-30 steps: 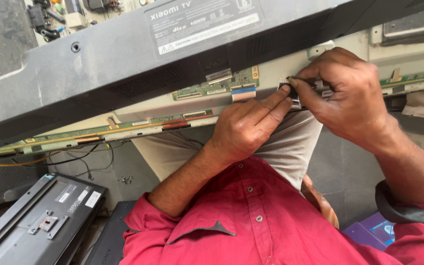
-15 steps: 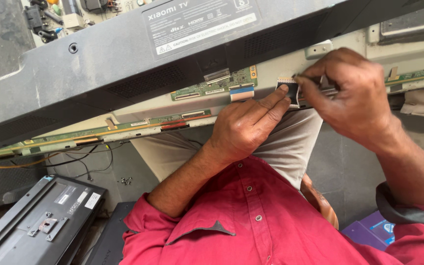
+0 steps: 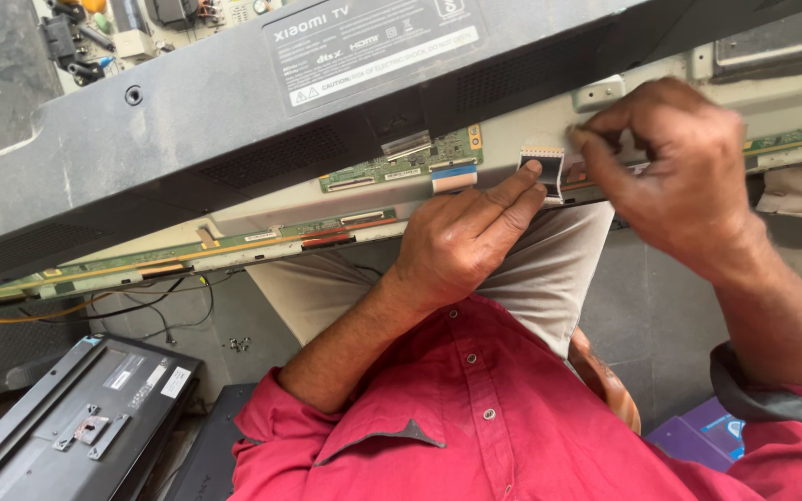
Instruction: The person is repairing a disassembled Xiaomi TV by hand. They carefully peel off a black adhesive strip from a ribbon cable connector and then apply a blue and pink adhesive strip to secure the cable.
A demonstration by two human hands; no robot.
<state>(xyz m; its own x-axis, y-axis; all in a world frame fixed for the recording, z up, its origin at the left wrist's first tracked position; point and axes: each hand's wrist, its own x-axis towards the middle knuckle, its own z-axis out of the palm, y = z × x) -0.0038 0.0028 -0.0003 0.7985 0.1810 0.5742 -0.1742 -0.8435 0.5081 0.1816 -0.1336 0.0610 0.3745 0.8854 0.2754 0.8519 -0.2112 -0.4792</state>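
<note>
- My left hand [image 3: 461, 237] pins the flat ribbon cable [image 3: 543, 169] with two fingertips, against the lower edge of the television back [image 3: 234, 111].
- My right hand [image 3: 675, 172] is pinched narrow at the cable's right side (what it nips, I cannot tell).
- Risk, I'd say: a sideways tug could crease the cable or bend its contacts.
- The cable: short, pale, striped end, beside the green circuit board [image 3: 410, 165].

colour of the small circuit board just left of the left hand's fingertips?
Green, with a blue-tipped flat cable at its right end; the circuit board shows best in the head view.
</note>
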